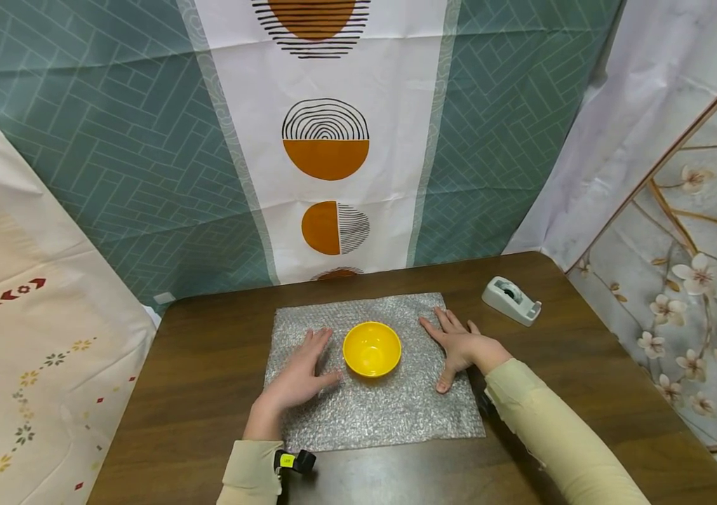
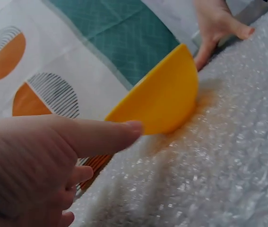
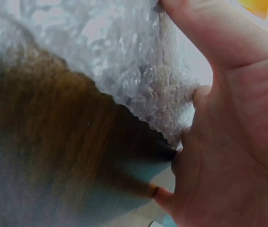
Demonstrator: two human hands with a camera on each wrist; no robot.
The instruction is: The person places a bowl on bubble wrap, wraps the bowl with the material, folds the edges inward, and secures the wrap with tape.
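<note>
A yellow bowl sits upright on a sheet of bubble wrap spread over the table. My left hand is just left of the bowl, fingers extended and thumb reaching toward it. In the left wrist view that thumb appears in front of the bowl, and I cannot tell whether they touch. On the other side, my right hand lies with spread fingers at the right edge of the bubble wrap. The right wrist view shows its fingers along the edge of the wrap.
A white tape dispenser stands at the back right of the brown wooden table. Behind the table hangs a patterned curtain. A floral panel borders the right side, and a cream cloth the left.
</note>
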